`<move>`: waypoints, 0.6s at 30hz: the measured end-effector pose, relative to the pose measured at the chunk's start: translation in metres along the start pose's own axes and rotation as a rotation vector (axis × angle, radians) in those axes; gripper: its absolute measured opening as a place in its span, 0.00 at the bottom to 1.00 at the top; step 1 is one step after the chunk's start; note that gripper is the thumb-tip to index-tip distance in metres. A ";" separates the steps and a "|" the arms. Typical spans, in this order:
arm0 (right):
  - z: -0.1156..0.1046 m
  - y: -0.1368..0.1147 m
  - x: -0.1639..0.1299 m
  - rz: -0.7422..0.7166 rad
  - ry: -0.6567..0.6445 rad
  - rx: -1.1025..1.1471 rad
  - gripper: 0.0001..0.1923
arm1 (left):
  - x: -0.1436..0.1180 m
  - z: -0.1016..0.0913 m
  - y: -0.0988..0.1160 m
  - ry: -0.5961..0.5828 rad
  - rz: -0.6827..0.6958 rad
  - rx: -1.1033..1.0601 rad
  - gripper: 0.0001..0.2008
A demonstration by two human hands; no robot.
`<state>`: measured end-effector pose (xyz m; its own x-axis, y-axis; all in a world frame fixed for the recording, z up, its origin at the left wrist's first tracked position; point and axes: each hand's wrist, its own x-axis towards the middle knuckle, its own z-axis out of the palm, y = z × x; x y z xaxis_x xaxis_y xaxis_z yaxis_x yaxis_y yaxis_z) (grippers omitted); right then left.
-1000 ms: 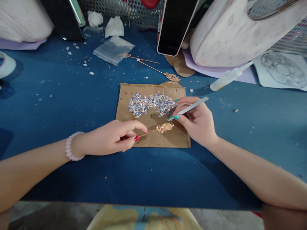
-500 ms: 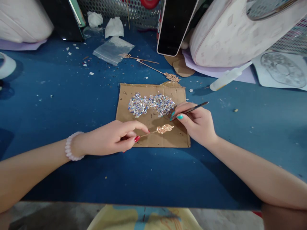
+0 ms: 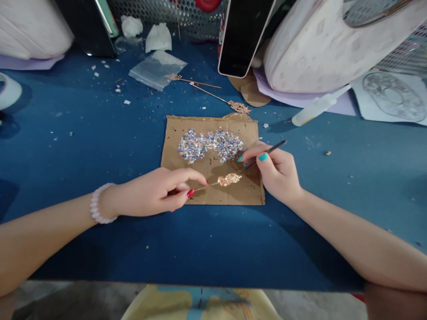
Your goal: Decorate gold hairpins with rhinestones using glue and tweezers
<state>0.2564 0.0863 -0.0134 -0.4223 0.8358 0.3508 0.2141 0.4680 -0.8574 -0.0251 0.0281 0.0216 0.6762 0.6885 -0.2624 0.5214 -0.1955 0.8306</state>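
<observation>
cardboard (image 3: 213, 191): matt brown, rough-edged
sequins (image 3: 210, 145): glittery, iridescent
hairpin (image 3: 228, 179): shiny gold-toned metal
tool (image 3: 267, 152): thin, dark, looks metal
tabletop (image 3: 100, 146): matt blue
bag (image 3: 156, 69), far left: clear glossy plastic

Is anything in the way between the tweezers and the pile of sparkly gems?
Nothing visible is. The right hand holds the tweezers with the tip just right of the gems, and only bare cardboard lies between them. The left hand holds the gold hairpin lower down, out of that path.
</observation>
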 end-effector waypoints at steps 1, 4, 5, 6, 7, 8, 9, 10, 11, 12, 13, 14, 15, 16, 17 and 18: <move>0.000 0.000 0.000 0.005 0.003 -0.011 0.23 | 0.000 0.000 0.001 0.001 -0.003 -0.001 0.17; 0.000 -0.001 0.000 -0.005 0.010 -0.021 0.24 | -0.001 0.000 0.002 0.001 -0.004 -0.003 0.17; 0.000 -0.002 0.000 -0.012 0.015 -0.021 0.24 | -0.001 0.000 0.002 0.001 -0.004 -0.004 0.17; 0.000 -0.002 0.001 -0.018 0.024 -0.026 0.25 | 0.000 0.000 0.002 0.001 -0.002 -0.006 0.17; 0.000 -0.003 0.001 -0.017 0.035 -0.036 0.25 | 0.000 0.000 0.002 0.001 0.001 -0.007 0.17; 0.000 -0.003 0.000 -0.009 0.042 -0.047 0.26 | 0.000 0.000 0.001 0.001 0.005 -0.008 0.17; 0.000 -0.004 0.000 0.007 0.042 -0.060 0.27 | 0.000 0.000 0.001 0.001 0.007 -0.008 0.17; 0.000 -0.005 -0.001 0.028 0.037 -0.071 0.27 | 0.000 0.000 0.001 0.000 0.009 -0.007 0.17; -0.001 -0.005 -0.001 0.051 0.028 -0.078 0.28 | 0.000 0.000 0.001 -0.001 0.009 -0.006 0.17; -0.001 -0.005 -0.002 0.072 0.016 -0.080 0.28 | 0.000 0.000 0.001 -0.002 0.009 -0.004 0.17; -0.001 -0.005 -0.003 0.089 0.006 -0.078 0.27 | 0.000 0.000 0.000 -0.001 0.011 -0.002 0.17; -0.001 -0.005 -0.003 0.102 0.000 -0.074 0.27 | 0.000 0.000 0.000 0.000 0.013 0.000 0.17; -0.001 -0.005 -0.004 0.112 -0.003 -0.068 0.26 | 0.000 0.001 0.000 0.001 0.016 0.002 0.17; -0.001 -0.004 -0.004 0.120 -0.006 -0.061 0.24 | 0.000 0.001 0.000 0.001 0.019 0.005 0.17; -0.001 -0.004 -0.003 0.123 -0.010 -0.057 0.22 | 0.000 0.001 0.000 0.001 0.022 0.007 0.17; 0.000 -0.005 -0.002 0.122 -0.012 -0.056 0.20 | 0.000 0.000 0.000 0.000 0.024 0.008 0.17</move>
<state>0.2568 0.0823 -0.0101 -0.4001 0.8843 0.2406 0.3130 0.3786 -0.8710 -0.0249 0.0278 0.0212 0.6884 0.6835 -0.2427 0.5095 -0.2176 0.8325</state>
